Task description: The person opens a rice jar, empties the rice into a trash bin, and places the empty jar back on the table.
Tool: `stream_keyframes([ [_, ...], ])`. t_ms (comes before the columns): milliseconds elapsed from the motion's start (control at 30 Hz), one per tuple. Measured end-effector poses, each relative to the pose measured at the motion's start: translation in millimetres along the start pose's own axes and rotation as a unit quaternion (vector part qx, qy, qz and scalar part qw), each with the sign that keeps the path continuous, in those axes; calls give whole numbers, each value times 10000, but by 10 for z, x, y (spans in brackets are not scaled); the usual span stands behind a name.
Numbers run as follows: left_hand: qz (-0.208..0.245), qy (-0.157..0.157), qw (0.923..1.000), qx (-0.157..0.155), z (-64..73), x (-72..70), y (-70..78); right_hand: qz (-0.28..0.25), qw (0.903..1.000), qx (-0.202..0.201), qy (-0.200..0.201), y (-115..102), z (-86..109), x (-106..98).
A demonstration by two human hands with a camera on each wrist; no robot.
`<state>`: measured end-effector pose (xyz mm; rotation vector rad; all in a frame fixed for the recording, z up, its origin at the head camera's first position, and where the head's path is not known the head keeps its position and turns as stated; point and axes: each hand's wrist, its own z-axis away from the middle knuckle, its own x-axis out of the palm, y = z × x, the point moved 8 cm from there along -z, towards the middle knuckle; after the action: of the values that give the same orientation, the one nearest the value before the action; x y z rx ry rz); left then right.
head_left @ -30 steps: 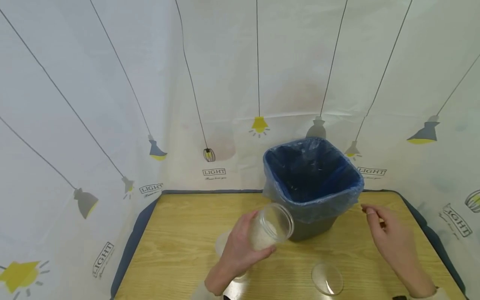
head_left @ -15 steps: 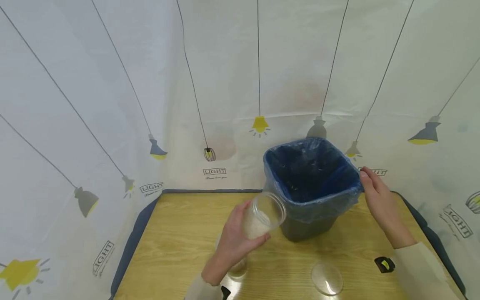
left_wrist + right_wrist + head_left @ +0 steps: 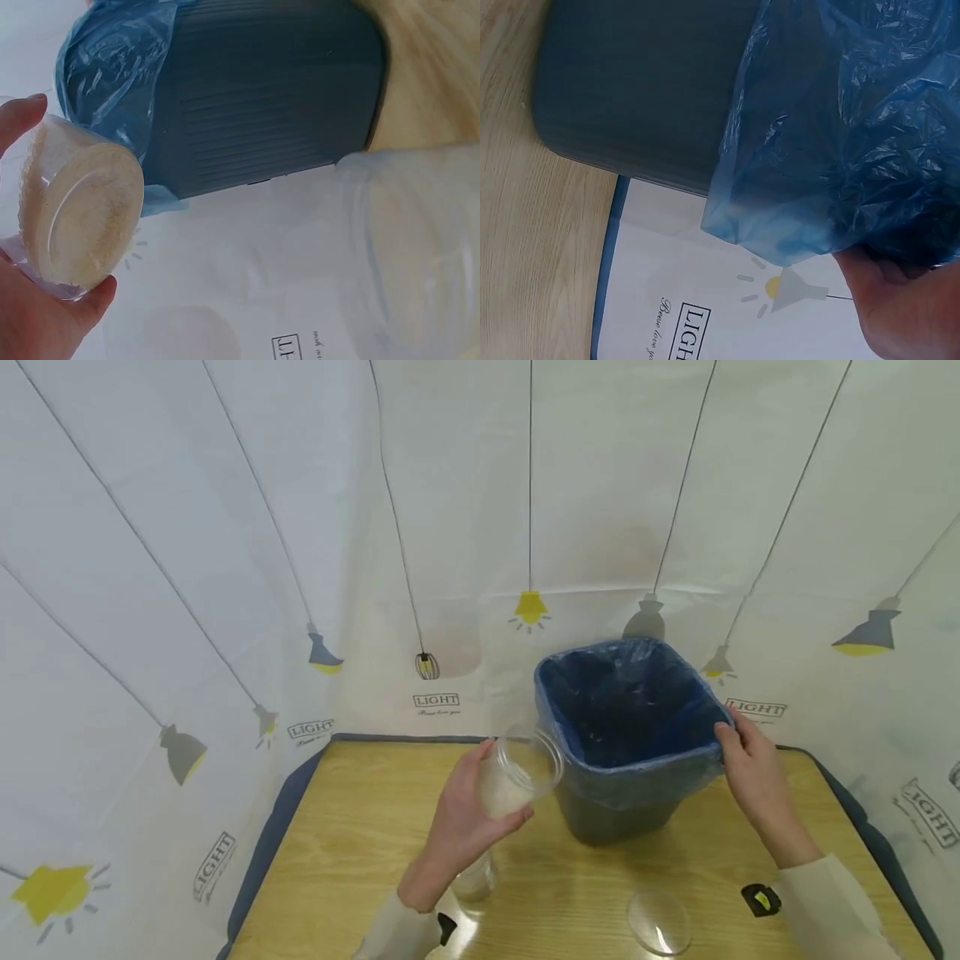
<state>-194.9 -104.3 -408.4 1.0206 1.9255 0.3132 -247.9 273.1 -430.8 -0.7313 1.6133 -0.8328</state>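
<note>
My left hand point(image 3: 453, 822) grips a clear jar point(image 3: 512, 781) with a pale, grainy filling, fingers on one side and thumb on the other. Its open mouth tilts right, close to the near left side of a dark grey trash bin point(image 3: 618, 817). In the left wrist view the jar's round base point(image 3: 94, 214) faces the camera. A blue bag point(image 3: 637, 781) lines the bin and folds down over its rim. At the bin's right corner, my right hand point(image 3: 759, 781) holds the bagged rim; in the right wrist view the bag point(image 3: 795, 172) partly hides its fingers.
Below my left hand another clear jar point(image 3: 476, 881) stands on the wooden table point(image 3: 360, 827). A round clear lid point(image 3: 658, 922) lies at the front. Behind the bin hangs a white curtain point(image 3: 465, 527) with printed lamps.
My right hand has moved up to the bin's right corner and taken hold of the rim. My left hand has drawn the tilted jar slightly back to the left. The view has shifted a little.
</note>
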Motion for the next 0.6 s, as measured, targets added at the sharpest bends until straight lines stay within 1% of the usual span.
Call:
stream_keyframes([
  [100, -37, 64, 10000, 40, -86, -48, 8, 14, 10000, -24, 0, -3, 35, 1],
  [167, -154, 77, 9998, 138, -139, -96, 14, 53, 10000, -55, 3, -17, 62, 33],
  [300, -524, 33, 9973, 516, -292, -168, 73, 70, 9998, -173, 89, -46, 109, 68],
  [467, -1134, -51, 9887, 977, -512, -215, 160, 77, 9992, -274, 278, -77, 133, 71],
  [600, -1594, -126, 9784, 1309, -645, -217, 231, -66, 9991, -298, 297, -89, 150, 78],
])
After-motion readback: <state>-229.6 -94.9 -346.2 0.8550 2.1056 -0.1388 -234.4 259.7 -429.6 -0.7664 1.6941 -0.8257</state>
